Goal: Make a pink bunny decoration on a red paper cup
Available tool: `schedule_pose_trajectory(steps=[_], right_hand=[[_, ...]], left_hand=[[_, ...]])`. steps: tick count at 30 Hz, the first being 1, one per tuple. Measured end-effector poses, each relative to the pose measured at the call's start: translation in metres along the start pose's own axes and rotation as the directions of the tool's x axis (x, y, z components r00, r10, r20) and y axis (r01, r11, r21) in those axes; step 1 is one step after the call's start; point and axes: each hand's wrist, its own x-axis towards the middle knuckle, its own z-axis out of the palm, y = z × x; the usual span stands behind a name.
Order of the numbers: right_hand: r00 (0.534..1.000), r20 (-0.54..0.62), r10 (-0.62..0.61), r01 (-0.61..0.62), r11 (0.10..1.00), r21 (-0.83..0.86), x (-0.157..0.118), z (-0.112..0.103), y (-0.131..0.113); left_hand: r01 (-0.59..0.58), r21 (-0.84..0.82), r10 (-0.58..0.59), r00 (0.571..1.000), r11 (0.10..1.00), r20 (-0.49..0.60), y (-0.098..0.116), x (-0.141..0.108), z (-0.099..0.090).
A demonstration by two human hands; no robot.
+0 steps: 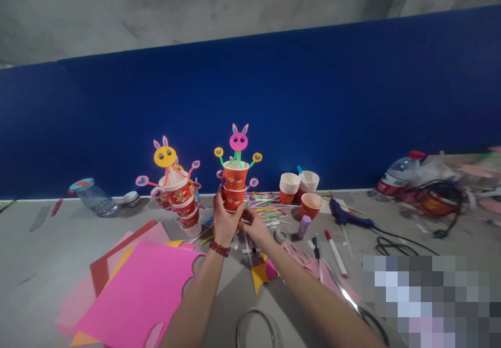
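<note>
Both my hands hold a craft made of two stacked red paper cups [235,186], topped by a pink rabbit-eared face [238,140] on green sticks with small heart discs at the sides. My left hand [224,218], with a red bead bracelet on the wrist, grips the lower cup from the left. My right hand [252,222] supports the cup's base from the right. To the left leans a similar stack of red cups [181,198] with a yellow face [165,156].
Pink, red and yellow paper sheets [144,290] lie at the front left. Stacked paper cups [289,187], a blue glue gun [344,215], markers [335,253], coloured sticks [268,208], a toppled jar [93,196] and a plastic bottle [397,176] crowd the grey table before a blue wall.
</note>
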Motion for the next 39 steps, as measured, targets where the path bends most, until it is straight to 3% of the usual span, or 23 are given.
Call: schedule_pose_trajectory(steps=[14, 25, 31, 39], right_hand=[[0.996, -0.025, -0.088, 0.082, 0.981, -0.179, -0.001, -0.004, -0.01], [0.998, -0.031, -0.05, 0.045, 0.987, -0.155, -0.002, -0.007, -0.01], [0.999, -0.021, -0.032, 0.029, 0.992, -0.123, -0.006, -0.013, -0.009], [0.999, -0.012, -0.05, 0.048, 0.988, -0.146, -0.009, -0.017, -0.018]], left_hand=[[0.061, -0.01, -0.061, 0.998, 0.998, 0.009, 0.004, -0.005, 0.003], [0.166, -0.09, -0.163, 0.986, 0.982, 0.042, 0.014, -0.003, -0.001], [0.212, -0.213, -0.203, 0.977, 0.954, 0.063, 0.02, 0.002, -0.006], [0.337, -0.349, -0.28, 0.938, 0.874, 0.204, 0.011, 0.001, 0.0]])
